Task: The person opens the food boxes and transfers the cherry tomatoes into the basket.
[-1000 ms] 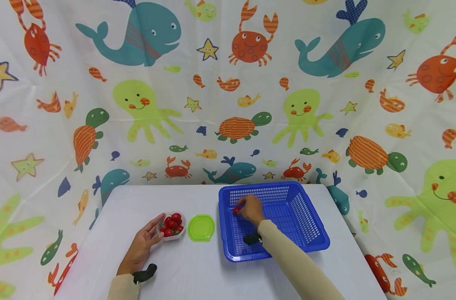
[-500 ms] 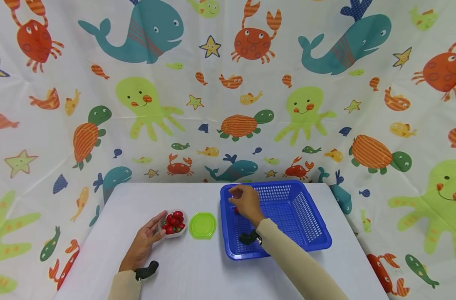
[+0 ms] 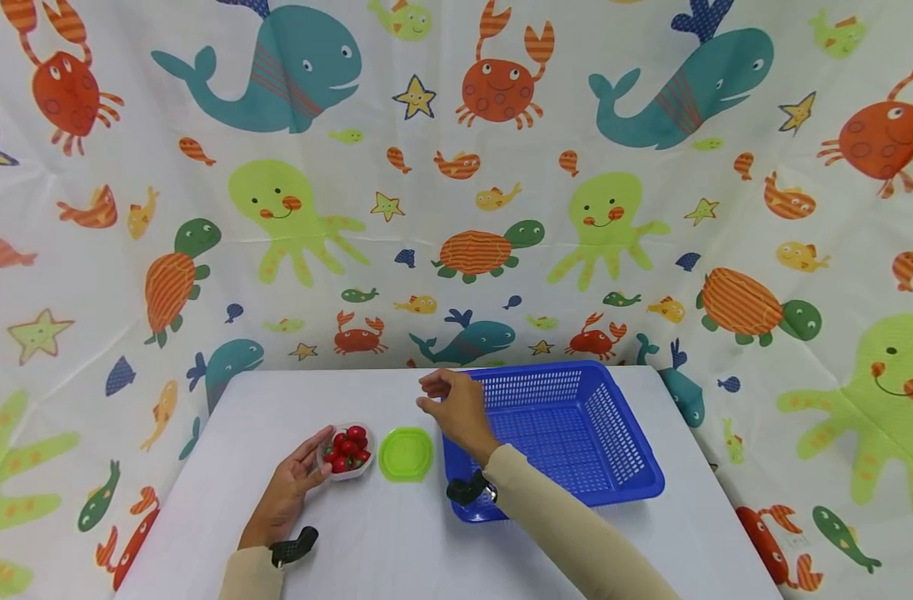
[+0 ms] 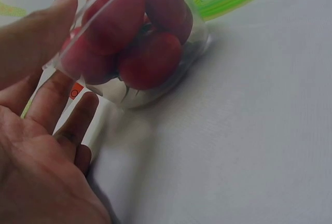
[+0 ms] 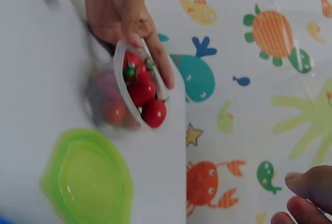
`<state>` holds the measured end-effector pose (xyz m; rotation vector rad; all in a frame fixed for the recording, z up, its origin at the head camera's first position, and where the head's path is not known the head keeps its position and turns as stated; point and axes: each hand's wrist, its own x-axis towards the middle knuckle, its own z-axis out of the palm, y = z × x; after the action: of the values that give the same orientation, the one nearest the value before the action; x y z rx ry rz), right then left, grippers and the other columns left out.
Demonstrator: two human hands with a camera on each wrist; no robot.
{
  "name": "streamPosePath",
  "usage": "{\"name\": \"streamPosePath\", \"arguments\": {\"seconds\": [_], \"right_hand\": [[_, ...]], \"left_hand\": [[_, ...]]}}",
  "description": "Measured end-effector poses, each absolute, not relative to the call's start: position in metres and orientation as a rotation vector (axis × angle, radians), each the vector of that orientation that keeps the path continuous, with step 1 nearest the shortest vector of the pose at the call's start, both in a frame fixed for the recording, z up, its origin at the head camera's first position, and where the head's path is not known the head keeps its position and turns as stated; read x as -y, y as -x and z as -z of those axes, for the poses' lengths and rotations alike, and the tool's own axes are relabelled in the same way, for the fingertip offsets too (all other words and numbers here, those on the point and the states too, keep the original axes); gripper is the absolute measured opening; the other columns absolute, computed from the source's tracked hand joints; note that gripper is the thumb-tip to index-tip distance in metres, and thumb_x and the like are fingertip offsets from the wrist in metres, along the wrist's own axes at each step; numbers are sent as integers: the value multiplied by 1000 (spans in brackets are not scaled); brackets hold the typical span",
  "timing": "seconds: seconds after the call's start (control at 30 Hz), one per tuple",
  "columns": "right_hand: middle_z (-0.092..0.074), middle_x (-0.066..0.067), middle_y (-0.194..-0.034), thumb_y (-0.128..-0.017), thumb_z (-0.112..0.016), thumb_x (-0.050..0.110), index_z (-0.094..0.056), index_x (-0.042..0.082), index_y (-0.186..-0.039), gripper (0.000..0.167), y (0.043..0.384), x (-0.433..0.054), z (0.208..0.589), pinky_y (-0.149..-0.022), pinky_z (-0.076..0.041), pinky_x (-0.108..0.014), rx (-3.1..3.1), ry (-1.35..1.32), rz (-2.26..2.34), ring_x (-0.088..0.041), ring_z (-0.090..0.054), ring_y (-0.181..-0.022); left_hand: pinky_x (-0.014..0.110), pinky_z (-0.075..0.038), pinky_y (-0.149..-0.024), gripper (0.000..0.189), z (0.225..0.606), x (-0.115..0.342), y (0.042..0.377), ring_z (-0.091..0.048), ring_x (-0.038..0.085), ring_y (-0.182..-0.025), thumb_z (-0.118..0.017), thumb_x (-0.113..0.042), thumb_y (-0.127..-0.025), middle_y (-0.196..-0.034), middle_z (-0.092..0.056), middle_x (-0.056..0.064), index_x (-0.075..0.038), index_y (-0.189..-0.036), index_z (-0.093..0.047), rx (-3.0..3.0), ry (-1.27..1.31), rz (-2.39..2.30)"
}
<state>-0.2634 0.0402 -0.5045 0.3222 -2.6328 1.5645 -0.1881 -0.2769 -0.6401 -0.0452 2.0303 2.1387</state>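
My left hand (image 3: 295, 479) holds a small clear plastic container (image 5: 122, 81) on the left of the table, thumb on one side and fingers on the other. Several red cherry tomatoes (image 3: 349, 446) with green stems fill it, seen through its wall in the left wrist view. My right hand (image 3: 460, 412) hovers over the left rim of a blue plastic basket (image 3: 561, 446), fingers loosely bent and holding nothing. Between container and basket lies a light green lid (image 3: 406, 455). The hand and forearm hide the basket's left part.
A white cloth covers the table (image 3: 381, 542). Behind and at both sides hangs a white curtain (image 3: 426, 292) printed with sea animals. The basket stands at the table's back right.
My right hand has let go of a cherry tomato inside the basket, risen, and moved left to the basket's rim. The left hand stays on the container.
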Motion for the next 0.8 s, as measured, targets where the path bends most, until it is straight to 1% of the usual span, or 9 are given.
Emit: {"name": "streamPosePath", "arguments": {"seconds": [0.13,0.33,0.57,0.7,0.8], "right_hand": [[-80,0,-110,-91,-86,20,-79,15,-119,29,256,-28,503,-92,-64,-30,2651,-363,-1539,-15,-75,-98],[-80,2,-114,-93,-85,25,-79,20,-122,31,247,-11,507,-94,-63,-30,2686,-391,-1567,-13,-74,-102],[-79,9,-120,-95,-81,40,-77,30,-126,33,235,8,510,-99,-63,-38,2800,-345,-1526,-20,-75,-114],[-79,10,-121,-94,-81,40,-78,31,-126,33,230,17,514,-98,-64,-38,2787,-337,-1567,-17,-76,-112],[-80,9,-120,-94,-82,38,-79,28,-125,32,230,24,520,-97,-64,-35,2749,-338,-1607,-14,-76,-110]], "left_hand": [[63,-7,-132,68,641,276,188,-2,35,-168,-63,-12,-108,-179,-21,8,-16,-168,-32,-2027,39,-2154],[66,-6,-132,67,640,276,187,-1,35,-168,-63,-14,-108,-179,-22,7,-17,-168,-33,-2036,59,-2149],[68,-4,-132,68,640,275,187,0,34,-168,-64,-14,-107,-179,-22,7,-17,-167,-33,-2021,88,-2159],[71,-4,-131,69,639,273,186,0,35,-168,-66,-16,-106,-179,-21,8,-17,-168,-33,-2016,104,-2154],[69,-4,-131,69,639,273,187,-1,34,-168,-66,-15,-106,-179,-22,8,-17,-167,-33,-2021,104,-2155]]}}
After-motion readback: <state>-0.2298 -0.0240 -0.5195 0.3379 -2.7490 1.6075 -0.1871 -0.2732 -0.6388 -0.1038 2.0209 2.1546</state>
